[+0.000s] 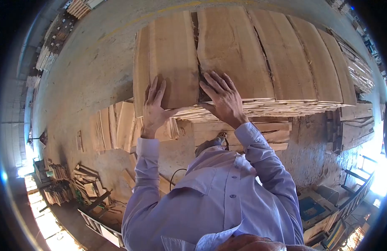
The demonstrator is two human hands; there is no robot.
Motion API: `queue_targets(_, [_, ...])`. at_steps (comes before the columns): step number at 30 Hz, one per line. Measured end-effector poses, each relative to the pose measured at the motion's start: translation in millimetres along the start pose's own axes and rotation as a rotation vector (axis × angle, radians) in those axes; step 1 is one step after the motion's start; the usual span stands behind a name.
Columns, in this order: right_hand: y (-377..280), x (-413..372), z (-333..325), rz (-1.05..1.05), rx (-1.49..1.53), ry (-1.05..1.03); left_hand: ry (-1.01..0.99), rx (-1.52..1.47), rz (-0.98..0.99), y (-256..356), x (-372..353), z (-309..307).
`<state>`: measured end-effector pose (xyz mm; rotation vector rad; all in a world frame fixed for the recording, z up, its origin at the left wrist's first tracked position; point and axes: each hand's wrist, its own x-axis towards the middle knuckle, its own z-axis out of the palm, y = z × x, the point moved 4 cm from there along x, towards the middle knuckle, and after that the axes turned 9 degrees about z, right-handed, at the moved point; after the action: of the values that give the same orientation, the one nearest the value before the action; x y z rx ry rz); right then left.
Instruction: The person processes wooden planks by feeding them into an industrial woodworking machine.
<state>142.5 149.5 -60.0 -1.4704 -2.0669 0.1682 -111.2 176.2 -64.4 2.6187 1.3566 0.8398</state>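
Observation:
A tall stack of rough-sawn wooden boards fills the upper middle, its top layer laid side by side with dark bark-edged gaps between. My left hand [156,106] lies on the near end of a wide board [174,54] at the left, fingers stretched over its top and thumb along the front edge. My right hand [223,98] rests on the near end of the neighbouring board [229,46], fingers extended flat and thumb toward the edge. A dark gap separates these two boards between my hands. Neither hand is closed around anything.
Loose planks [126,123] lie on the floor at the left, and more boards [269,136] lie below the stack near my foot [222,137]. Another board pile [359,121] stands at the right. Wood scraps [91,184] and railings [103,230] are at the lower left.

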Motion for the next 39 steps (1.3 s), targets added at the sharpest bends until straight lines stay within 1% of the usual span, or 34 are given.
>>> queue_targets(4, [-0.4,0.5,0.7,0.029,0.011,0.002,0.022,0.037,0.044,-1.1,2.6,2.9])
queue_targets(10, [0.3,1.0,1.6,0.038,0.003,-0.002,0.02,0.097,0.049,0.3,3.1,4.8])
queue_targets(13, [0.6,0.9,-0.9,0.039,0.011,-0.002,0.029,0.079,0.081,1.9,5.7,4.9])
queue_targets(16, [0.8,-1.6,-4.4,0.028,0.024,-0.009,0.017,0.022,0.006,0.7,3.6,8.7])
queue_targets(18, [0.0,-3.8,-5.5,0.02,0.054,0.002,0.026,-0.019,0.006,0.4,4.3,5.8])
queue_targets(19, [-2.5,-8.0,-8.1,-0.026,0.086,0.049,0.03,-0.047,0.012,1.7,6.1,7.5])
queue_targets(20, [-6.2,-16.1,-12.2,-0.059,0.107,0.099,0.032,-0.005,0.009,0.8,6.1,8.9])
queue_targets(22, [-8.0,-44.9,-21.8,-0.072,0.166,0.17,0.011,0.032,0.04,-0.4,3.3,16.0])
queue_targets(24, [-0.8,-88.9,-23.7,-0.053,0.242,0.22,-0.041,0.055,-0.023,15.7,7.2,10.4])
queue_targets(26, [26.3,-141.9,-15.0,0.094,0.307,0.128,-0.1,0.267,-0.038,33.8,12.4,3.7])
queue_targets(27, [40.2,-168.7,-6.7,0.153,0.351,0.089,-0.072,0.349,0.02,51.5,15.3,-0.3])
queue_targets(28, [63.9,-200.5,7.4,0.358,0.332,0.011,-0.037,0.441,0.073,68.8,19.0,-4.2])
queue_targets(30, [110.8,-271.6,27.5,0.769,0.315,-0.142,0.134,0.213,0.274,115.7,31.8,-11.5])
queue_targets(31, [133.5,-323.4,46.3,1.013,0.24,-0.227,0.217,0.097,0.363,136.8,33.8,-10.9])
queue_targets(32, [149.6,-380.7,64.0,1.19,0.128,-0.352,0.141,-0.065,0.392,145.1,21.1,4.8])
queue_targets(33, [165.2,-434.7,79.4,1.347,0.188,-0.496,0.065,-0.218,0.424,154.2,8.0,24.6])
queue_targets(34, [166.5,-479.9,82.8,1.44,0.205,-0.44,-0.015,-0.365,0.455,168.2,1.1,40.0])
queue_targets(36, [158.8,-559.9,97.6,1.616,0.268,-0.322,-0.222,-0.534,0.67,231.6,11.6,81.1])
queue_targets(38, [144.6,-622.9,118.6,1.785,0.355,-0.188,-0.489,-0.532,0.643,273.2,8.3,132.7])
queue_targets(39, [135.2,-643.1,128.8,1.829,0.382,-0.188,-0.608,-0.51,0.647,283.2,2.6,157.2])
